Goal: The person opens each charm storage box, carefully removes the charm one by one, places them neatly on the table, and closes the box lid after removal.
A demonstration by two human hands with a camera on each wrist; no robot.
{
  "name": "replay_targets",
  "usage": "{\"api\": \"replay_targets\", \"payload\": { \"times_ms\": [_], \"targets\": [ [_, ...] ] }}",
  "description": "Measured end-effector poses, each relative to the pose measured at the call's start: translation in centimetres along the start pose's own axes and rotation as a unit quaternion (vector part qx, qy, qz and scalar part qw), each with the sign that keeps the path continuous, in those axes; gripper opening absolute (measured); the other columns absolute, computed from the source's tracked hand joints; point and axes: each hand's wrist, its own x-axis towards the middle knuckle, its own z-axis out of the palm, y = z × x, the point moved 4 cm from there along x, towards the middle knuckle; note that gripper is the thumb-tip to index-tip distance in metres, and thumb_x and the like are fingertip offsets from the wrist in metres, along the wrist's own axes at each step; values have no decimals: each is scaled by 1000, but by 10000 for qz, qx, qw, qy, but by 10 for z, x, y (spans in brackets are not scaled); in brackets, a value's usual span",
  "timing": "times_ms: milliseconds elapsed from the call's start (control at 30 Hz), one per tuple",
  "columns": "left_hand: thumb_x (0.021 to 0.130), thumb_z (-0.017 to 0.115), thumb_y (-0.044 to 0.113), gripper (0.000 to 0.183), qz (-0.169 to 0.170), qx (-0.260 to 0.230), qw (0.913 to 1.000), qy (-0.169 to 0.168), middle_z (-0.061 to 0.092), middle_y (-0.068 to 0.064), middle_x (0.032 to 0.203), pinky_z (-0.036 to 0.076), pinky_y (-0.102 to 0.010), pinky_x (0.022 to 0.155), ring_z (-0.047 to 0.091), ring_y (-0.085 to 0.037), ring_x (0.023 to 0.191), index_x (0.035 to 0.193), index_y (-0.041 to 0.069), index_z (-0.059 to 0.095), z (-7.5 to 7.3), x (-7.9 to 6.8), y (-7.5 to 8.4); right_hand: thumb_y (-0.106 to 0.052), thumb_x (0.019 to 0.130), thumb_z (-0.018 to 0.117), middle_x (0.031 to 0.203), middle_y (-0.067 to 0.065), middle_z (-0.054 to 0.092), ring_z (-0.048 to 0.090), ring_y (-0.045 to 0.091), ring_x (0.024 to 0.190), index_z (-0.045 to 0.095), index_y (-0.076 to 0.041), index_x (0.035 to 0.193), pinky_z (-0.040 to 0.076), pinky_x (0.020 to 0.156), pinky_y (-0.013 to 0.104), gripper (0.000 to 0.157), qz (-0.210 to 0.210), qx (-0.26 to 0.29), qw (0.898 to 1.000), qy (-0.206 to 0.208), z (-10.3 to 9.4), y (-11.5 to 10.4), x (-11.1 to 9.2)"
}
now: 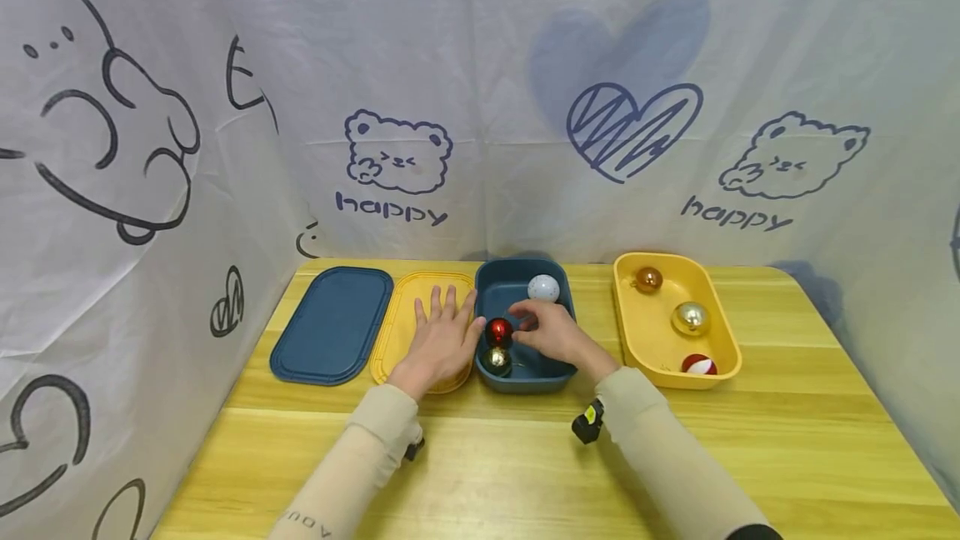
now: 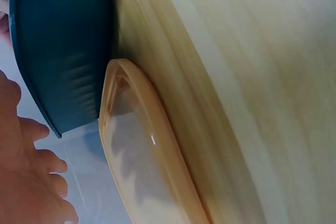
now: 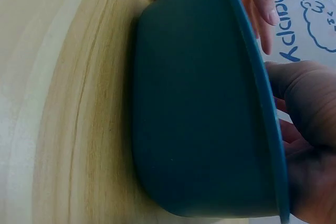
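Observation:
My left hand [image 1: 442, 338], fingers spread, is over the yellow lid [image 1: 397, 332] beside the blue bin [image 1: 525, 386]. A gap shows between that hand [image 2: 31, 166] and the yellow lid [image 2: 168, 150] in the left wrist view. Inside the blue bin, my right hand [image 1: 553, 330] reaches over the right rim, its bent fingers and thumb apart, close beside a shiny red ball [image 1: 498, 330]. Whether the fingertips touch that ball I cannot tell. A shiny gold ball [image 1: 496, 362] lies nearer me, and a white speckled ball [image 1: 543, 287] at the back. The bin wall [image 3: 205, 103] hides the balls in the right wrist view.
To the right stands a yellow bin [image 1: 633, 348] with a copper ball [image 1: 648, 278], a gold ball [image 1: 690, 318] and a red-and-white ball [image 1: 699, 364]. A blue lid [image 1: 332, 325] lies flat at the left. Behind the wooden table [image 1: 495, 465] hangs a printed cloth [image 1: 510, 190].

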Motion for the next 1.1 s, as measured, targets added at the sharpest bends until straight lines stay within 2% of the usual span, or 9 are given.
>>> {"api": "replay_targets", "payload": {
  "times_ms": [167,433,900,1100],
  "targets": [
    [115,28,45,62,-3,164,9999,-26,16,-27,174,0,-72,127,3,-49,163,170,17,22,5,2,1,-9,94,78,133,20,70,74,33,111,66,-1,137,61,94,45,46,183,2,9998,-43,5,4,4],
    [115,22,47,62,-83,252,9996,12,16,-26,174,1,-69,129,3,-47,164,171,20,18,10,1,1,-10,88,84,108,15,76,73,22,93,69,2,131,60,87,40,47,370,-60,9993,-8,13,7,9],
    [116,24,44,61,-58,270,9996,55,18,-27,174,3,-69,129,7,-48,163,171,19,18,13,0,1,-15,87,85,113,15,76,71,22,96,68,-2,135,59,88,38,52,357,38,9992,-164,20,10,14],
    [116,22,45,61,-68,293,9995,57,18,-26,174,3,-70,129,7,-48,163,171,20,18,13,0,0,-17,87,86,112,13,76,69,20,93,69,-4,135,58,83,34,53,387,67,9991,-164,22,9,15]
  ]
}}
